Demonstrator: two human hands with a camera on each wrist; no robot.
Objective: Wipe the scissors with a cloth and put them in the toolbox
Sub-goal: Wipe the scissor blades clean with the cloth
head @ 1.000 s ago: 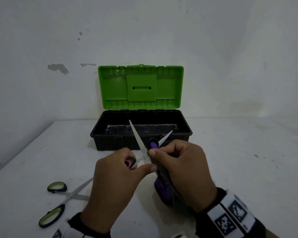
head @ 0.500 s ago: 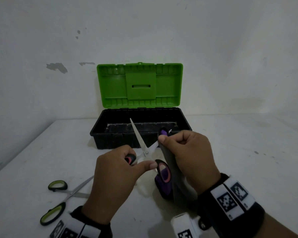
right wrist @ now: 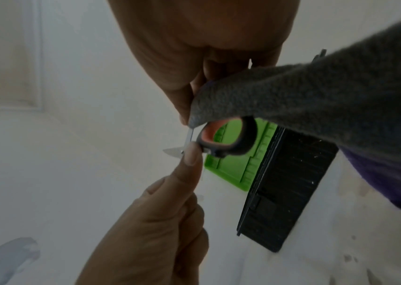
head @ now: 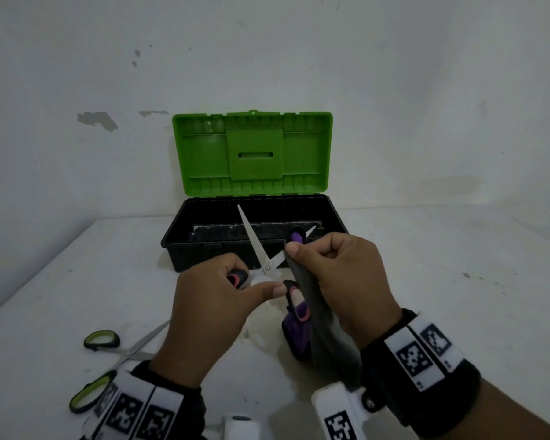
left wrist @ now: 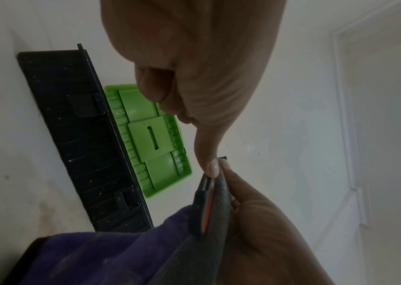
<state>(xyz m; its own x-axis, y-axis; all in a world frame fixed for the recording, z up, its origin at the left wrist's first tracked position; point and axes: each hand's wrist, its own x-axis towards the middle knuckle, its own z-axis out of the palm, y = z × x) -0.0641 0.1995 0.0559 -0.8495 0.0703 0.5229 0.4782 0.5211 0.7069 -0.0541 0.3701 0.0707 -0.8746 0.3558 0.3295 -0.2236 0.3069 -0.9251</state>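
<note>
Steel-bladed scissors with black-and-coral handles gape open at the desk's centre, left hand clenching one handle, right hand pinching a grey-and-purple cloth round one blade; the bare edge could nick fingers. Green-lidded black toolbox waits at twelve o'clock.

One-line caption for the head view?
Left hand holds open red-handled scissors while right hand wipes one blade with a cloth before the open toolbox.

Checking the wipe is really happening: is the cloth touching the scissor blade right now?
Touching. In the head view the right hand pinches the grey cloth around one blade of the scissors, with the blade tip poking out beyond it.
</note>
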